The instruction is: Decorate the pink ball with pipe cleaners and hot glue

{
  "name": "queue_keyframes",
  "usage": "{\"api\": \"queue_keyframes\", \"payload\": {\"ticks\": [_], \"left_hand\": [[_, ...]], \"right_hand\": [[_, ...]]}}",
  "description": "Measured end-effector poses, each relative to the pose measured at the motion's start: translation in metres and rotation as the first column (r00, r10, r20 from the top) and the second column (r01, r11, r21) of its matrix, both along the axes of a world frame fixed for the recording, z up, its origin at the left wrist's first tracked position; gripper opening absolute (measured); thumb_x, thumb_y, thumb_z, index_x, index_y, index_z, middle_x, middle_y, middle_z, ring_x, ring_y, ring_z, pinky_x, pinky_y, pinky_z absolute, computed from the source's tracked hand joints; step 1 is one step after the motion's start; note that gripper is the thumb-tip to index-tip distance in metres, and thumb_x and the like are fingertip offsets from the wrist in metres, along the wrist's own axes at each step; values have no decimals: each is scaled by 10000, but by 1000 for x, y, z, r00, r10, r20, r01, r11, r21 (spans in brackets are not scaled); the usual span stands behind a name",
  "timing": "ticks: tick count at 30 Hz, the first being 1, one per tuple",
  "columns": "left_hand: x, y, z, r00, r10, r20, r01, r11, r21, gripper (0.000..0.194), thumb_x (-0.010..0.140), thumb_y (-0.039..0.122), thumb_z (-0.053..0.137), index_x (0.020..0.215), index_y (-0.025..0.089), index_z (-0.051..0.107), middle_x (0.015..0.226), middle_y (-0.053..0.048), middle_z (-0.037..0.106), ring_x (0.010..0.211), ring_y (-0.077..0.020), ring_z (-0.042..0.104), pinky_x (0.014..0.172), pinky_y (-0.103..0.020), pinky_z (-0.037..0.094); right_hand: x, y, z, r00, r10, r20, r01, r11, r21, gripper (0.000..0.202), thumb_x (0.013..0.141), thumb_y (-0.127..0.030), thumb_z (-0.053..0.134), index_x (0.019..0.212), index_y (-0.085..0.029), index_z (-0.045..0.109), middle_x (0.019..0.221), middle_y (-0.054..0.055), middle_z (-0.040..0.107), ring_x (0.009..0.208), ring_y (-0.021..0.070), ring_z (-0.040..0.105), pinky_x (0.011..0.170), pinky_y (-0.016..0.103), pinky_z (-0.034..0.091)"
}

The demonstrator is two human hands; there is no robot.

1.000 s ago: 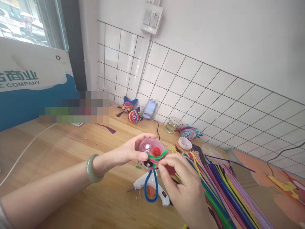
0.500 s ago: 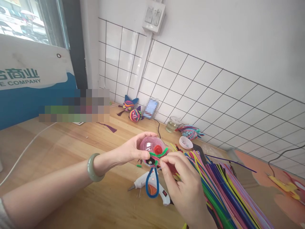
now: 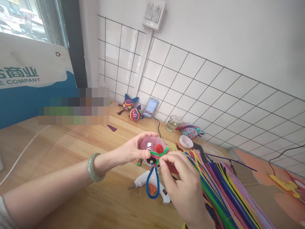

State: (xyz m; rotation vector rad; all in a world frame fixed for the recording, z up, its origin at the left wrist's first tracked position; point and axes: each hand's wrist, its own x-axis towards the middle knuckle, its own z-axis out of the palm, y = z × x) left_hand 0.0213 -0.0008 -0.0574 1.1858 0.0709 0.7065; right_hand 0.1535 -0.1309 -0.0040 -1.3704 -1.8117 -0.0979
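My left hand (image 3: 136,148) is closed around a clear pinkish plastic ball (image 3: 148,143) and holds it above the table. On the ball's front sit a red coil (image 3: 159,148) and a black patch (image 3: 151,160) with a shiny centre. A blue pipe cleaner loop (image 3: 158,187) hangs below it. With thumb and index finger, my right hand (image 3: 184,183) pinches a green pipe cleaner (image 3: 165,152) against the ball's right side; the fingertips cover the exact contact. Beneath the ball lies a white glue gun (image 3: 142,179), partly behind the blue loop.
A large bundle of coloured pipe cleaners (image 3: 226,194) lies at right, beside a yellow tool (image 3: 282,184). Along the wall stand finished pipe cleaner fish (image 3: 135,114), a phone (image 3: 151,107), a glass jar (image 3: 173,123) and a small pink dish (image 3: 186,142). A white cable (image 3: 26,152) crosses the left.
Both hands keep their hold on the ball and the green pipe cleaner. The ball has turned or shifted very slightly to the right; the camera view has moved a little.
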Motion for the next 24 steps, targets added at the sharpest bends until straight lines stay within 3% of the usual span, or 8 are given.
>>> {"api": "queue_keyframes", "payload": {"ticks": [8,15,24], "left_hand": [[1,-5,7,997,19,-68,-21,999,-36,626,619,254,815,1148,205,484,1110,-83,596,958,-200,583,746,-294,477],[3,-12,9,983,153,-103,-145,986,77,582,672,294,776,1131,192,433,1045,-74,578,937,-191,554,764,-307,458],[6,-12,7,956,279,-91,-278,960,27,528,712,341,741,1114,210,426,1124,-84,606,1014,-220,582,811,-317,456]], "right_hand": [[0,0,-3,999,-43,-20,42,999,-16,111,886,-124,504,820,-173,578,767,43,569,664,137,575,568,247,482],[-3,2,-6,996,-91,18,89,994,57,93,873,-120,532,848,-178,600,759,45,601,655,137,596,561,241,502],[0,4,-6,986,-166,25,163,982,92,102,872,-135,534,850,-190,617,783,37,647,698,137,626,595,235,525]]}}
